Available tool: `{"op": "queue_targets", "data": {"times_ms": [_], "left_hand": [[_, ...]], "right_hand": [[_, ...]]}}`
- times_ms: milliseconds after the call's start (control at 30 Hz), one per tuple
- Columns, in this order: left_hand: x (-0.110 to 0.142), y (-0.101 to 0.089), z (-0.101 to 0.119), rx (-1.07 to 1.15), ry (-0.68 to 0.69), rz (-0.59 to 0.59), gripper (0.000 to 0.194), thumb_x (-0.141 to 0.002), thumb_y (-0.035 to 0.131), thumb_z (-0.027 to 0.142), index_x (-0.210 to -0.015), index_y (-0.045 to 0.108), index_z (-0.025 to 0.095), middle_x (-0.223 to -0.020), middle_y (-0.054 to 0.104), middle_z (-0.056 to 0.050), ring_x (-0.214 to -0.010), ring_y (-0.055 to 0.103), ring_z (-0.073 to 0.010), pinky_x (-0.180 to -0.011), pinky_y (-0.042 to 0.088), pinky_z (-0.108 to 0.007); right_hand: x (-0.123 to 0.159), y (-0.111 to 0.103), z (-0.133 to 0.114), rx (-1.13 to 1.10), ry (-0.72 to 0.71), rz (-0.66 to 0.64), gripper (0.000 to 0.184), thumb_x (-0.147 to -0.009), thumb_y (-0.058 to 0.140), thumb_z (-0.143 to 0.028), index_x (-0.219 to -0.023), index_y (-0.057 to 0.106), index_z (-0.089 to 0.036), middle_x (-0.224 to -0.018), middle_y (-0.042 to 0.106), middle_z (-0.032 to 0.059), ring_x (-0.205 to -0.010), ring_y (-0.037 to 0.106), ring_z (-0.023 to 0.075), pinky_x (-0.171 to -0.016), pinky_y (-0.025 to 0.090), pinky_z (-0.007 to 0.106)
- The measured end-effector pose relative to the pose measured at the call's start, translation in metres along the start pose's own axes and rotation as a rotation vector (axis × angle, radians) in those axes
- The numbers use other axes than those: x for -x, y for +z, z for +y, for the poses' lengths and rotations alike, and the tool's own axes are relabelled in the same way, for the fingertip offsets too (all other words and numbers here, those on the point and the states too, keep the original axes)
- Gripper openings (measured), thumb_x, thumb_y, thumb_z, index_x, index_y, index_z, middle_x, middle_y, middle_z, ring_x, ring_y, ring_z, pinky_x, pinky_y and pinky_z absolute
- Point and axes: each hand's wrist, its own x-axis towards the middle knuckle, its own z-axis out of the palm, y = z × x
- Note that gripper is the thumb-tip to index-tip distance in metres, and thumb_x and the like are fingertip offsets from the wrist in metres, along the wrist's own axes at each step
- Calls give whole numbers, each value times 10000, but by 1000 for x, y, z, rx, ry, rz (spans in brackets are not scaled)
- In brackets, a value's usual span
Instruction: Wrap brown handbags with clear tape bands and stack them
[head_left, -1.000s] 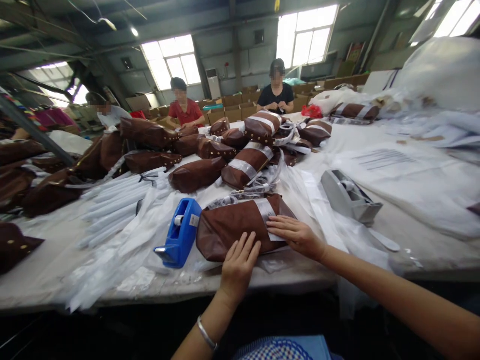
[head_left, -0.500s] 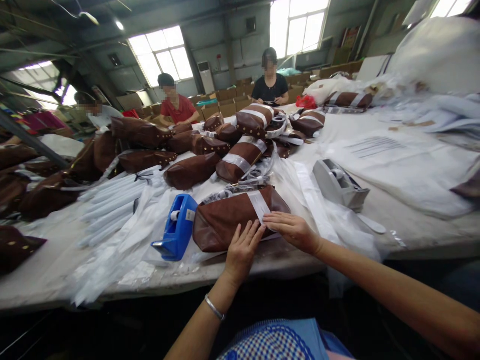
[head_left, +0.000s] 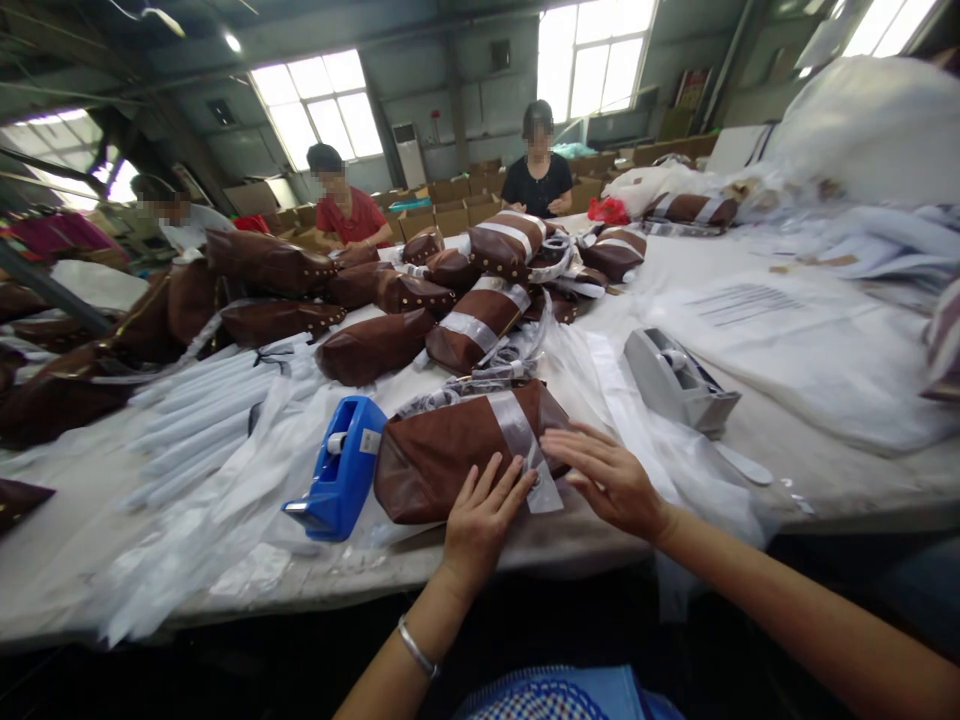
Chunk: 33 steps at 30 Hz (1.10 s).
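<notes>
A brown handbag [head_left: 435, 450] lies on its side near the table's front edge, its wrapped handles at the far side. A pale translucent strip [head_left: 514, 425] runs over the bag, and its near end sticks out past the bag's front edge. My left hand [head_left: 484, 525] rests flat, fingers spread, on the bag beside the strip. At the bag's right end is my right hand [head_left: 611, 475], with fingers stretched out and nothing seen in them. Close to the bag's left end stands a blue tape dispenser [head_left: 341, 470].
A grey tape dispenser [head_left: 679, 380] stands to the right. Brown bags [head_left: 375, 345] are piled behind, and white wrapped rolls [head_left: 225, 410] lie at the left. Plastic sheets [head_left: 810, 320] spread over the right side. Several people [head_left: 536, 175] work across the table [head_left: 832, 470].
My right hand has shifted right, off the strip, and the strip's near end now shows beyond the bag. My left hand stays on the bag. The view has tilted slightly.
</notes>
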Motion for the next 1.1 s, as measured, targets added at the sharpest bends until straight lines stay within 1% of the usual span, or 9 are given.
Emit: {"op": "queue_targets", "data": {"times_ms": [100, 200, 300, 400, 567, 700, 833, 933, 1100], "left_hand": [[0, 2, 1, -27, -1, 19, 505, -970, 504, 146, -1456, 468, 278, -1481, 514, -4, -1374, 481, -271, -1088, 488, -471], [1, 5, 2, -37, 12, 41, 458, -987, 491, 191, -1436, 497, 285, -1482, 515, 1, -1362, 497, -263, -1102, 474, -467], [2, 7, 3, -21, 20, 55, 422, -999, 468, 211, -1410, 529, 288, -1488, 508, 17, -1359, 500, -255, -1116, 458, -463], [2, 9, 3, 0, -11, 75, 396, -1004, 470, 239, -1387, 555, 293, -1499, 498, 18, -1368, 491, -242, -1149, 419, -453], [-2, 10, 3, 26, -62, 156, 352, -1022, 439, 257, -1322, 616, 311, -1522, 466, 60, -1377, 479, -209, -1222, 302, -426], [-4, 10, 1, 73, -82, 140, 350, -1021, 437, 235, -1306, 631, 298, -1514, 478, 56, -1368, 489, -207, -1245, 241, -440], [-5, 10, -2, 125, -75, 117, 346, -1017, 437, 236, -1287, 646, 290, -1496, 496, 61, -1370, 486, -221, -1250, 211, -453], [-5, 8, -3, 160, -87, 72, 363, -1020, 419, 224, -1306, 633, 287, -1492, 495, 66, -1384, 468, -222, -1252, 199, -445], [-5, 1, -4, 200, -107, -52, 405, -1023, 404, 186, -1387, 556, 277, -1491, 487, 64, -1411, 428, -217, -1254, 200, -436]], "right_hand": [[-12, 15, 13, 172, 273, 29, 672, -999, 480, -391, -1592, 203, -234, -1626, 262, 123, -1499, 237, 321, -1212, 269, 567], [-3, 41, 29, 264, 378, -105, 793, -971, 520, -457, -1605, 94, -244, -1661, 115, 125, -1516, 147, 357, -1185, 270, 620], [16, 55, 39, 306, 401, -200, 806, -971, 523, -439, -1605, 61, -255, -1662, 112, 126, -1515, 161, 344, -1182, 284, 604], [22, 49, 37, 356, 383, -251, 834, -966, 527, -449, -1605, 34, -236, -1659, 116, 140, -1513, 177, 338, -1178, 297, 595], [-13, 26, 23, 429, 351, -255, 822, -994, 462, -459, -1601, -14, -175, -1642, 199, 151, -1508, 217, 303, -1190, 290, 569], [-41, 31, 30, 384, 296, -261, 875, -970, 495, -500, -1599, 17, -123, -1653, 139, 159, -1522, 145, 323, -1214, 251, 556], [-37, 46, 49, 266, 280, -313, 800, -979, 479, -462, -1601, 85, -149, -1654, 154, 145, -1519, 156, 330, -1196, 285, 573], [-28, 42, 57, 168, 297, -329, 718, -982, 485, -422, -1590, 194, -173, -1649, 179, 142, -1511, 186, 343, -1191, 287, 590], [0, 5, 46, -1, 297, -217, 522, -1000, 489, -246, -1511, 380, -236, -1501, 477, 123, -1408, 426, 268, -1154, 405, 480]]}}
